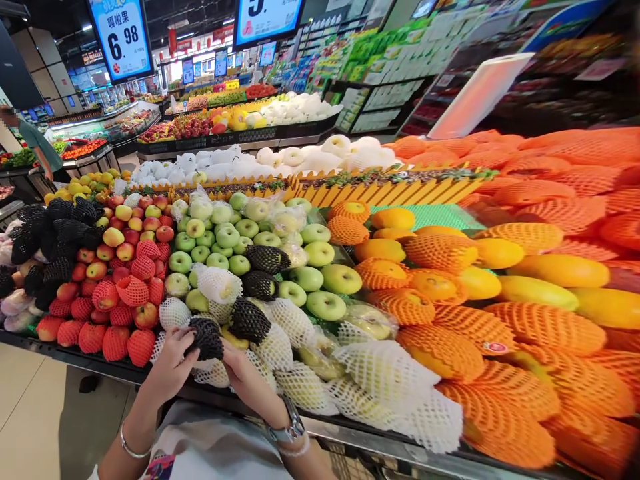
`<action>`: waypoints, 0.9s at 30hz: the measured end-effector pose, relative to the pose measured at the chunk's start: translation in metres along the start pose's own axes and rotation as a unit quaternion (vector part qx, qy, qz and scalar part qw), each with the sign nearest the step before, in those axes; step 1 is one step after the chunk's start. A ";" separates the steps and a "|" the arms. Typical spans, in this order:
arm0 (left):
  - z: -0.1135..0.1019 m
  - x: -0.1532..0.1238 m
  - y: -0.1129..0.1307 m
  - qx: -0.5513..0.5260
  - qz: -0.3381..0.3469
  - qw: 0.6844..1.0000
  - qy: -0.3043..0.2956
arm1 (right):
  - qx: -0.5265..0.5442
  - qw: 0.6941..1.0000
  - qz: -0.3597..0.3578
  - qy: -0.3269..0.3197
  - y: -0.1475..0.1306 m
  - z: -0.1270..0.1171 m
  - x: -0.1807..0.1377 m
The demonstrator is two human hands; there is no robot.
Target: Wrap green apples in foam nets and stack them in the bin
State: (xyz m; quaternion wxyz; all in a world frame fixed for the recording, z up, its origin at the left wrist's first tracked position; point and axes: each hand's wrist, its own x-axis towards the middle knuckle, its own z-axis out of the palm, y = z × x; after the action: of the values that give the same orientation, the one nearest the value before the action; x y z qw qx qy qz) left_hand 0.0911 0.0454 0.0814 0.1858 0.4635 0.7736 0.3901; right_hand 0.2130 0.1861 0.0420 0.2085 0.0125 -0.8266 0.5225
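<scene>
At the front edge of the fruit display, a black foam fruit net (pixel 207 337) sits between my two hands. My left hand (pixel 173 360) has its fingers curled round the net's left side. On the right side, the fingers of my right hand (pixel 245 373) pinch the net's edge. I cannot make out whether a fruit is inside it. White-netted fruits (pixel 273 347) lie just beyond my right hand, with another black-netted fruit (pixel 249 319) among them. Red-netted apples (pixel 115 341) are to the left of my hands, and bare green apples (pixel 227 237) lie farther back.
Orange-netted papayas (pixel 490 387) and bare yellow papayas (pixel 560 270) fill the right side. A yellow slatted divider (pixel 390 192) runs behind the fruit. Black nets (pixel 60 230) are heaped at left. A person (pixel 40 143) stands at far left. Price screens (pixel 121 40) hang overhead.
</scene>
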 end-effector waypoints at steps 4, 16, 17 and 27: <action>0.004 0.002 -0.003 -0.084 -0.069 0.994 0.011 | -0.041 0.999 0.007 -0.014 0.004 -0.008 0.000; 0.028 -0.005 0.010 -0.029 0.025 0.996 -0.075 | 0.147 0.967 0.132 0.164 0.020 -0.022 -0.013; 0.029 -0.004 0.010 -0.022 0.030 0.995 -0.091 | 0.189 0.953 0.151 0.185 0.018 -0.025 -0.015; 0.029 -0.001 0.010 -0.093 0.064 0.981 -0.158 | 0.307 0.922 0.191 0.136 -0.002 -0.021 -0.029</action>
State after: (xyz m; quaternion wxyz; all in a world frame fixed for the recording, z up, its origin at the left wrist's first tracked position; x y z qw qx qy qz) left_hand 0.1165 0.0596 0.0709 0.3224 0.5482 0.6637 0.3936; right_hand 0.2467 0.1982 0.0413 0.2010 -0.1538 -0.5757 0.7775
